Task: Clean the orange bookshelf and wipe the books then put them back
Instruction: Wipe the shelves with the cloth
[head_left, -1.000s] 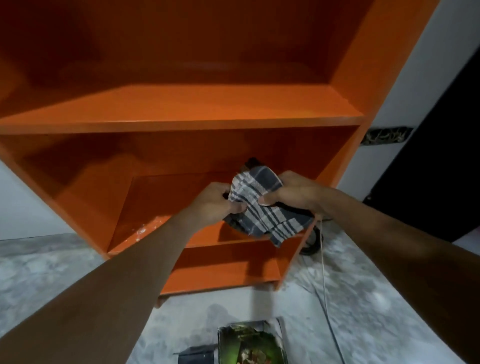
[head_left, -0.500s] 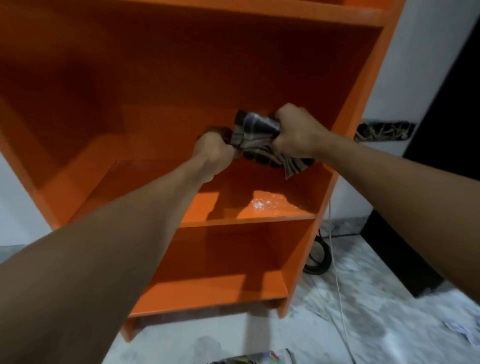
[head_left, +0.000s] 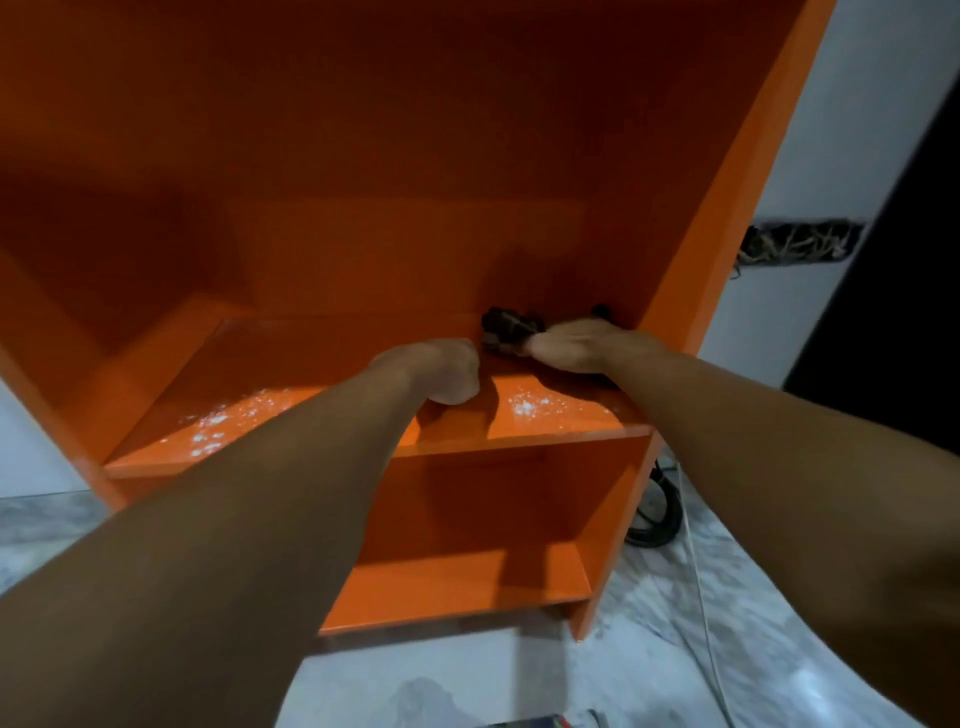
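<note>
- My right hand (head_left: 582, 347) lies flat with its fingers straight, pressing the cloth (head_left: 511, 328) onto the shelf (head_left: 311, 364) in its back right corner.
- The cloth bunches out dark from under that hand, between my two hands.
- My left hand (head_left: 441, 370) is curled just left of the cloth; I cannot tell whether it pinches an edge.
- White specks (head_left: 530, 405) lie nearer the shelf's front.

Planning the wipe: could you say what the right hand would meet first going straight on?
The right hand would first meet the cloth at its fingertips; beyond that, probably the bookshelf back panel, though depth is unclear.
</note>
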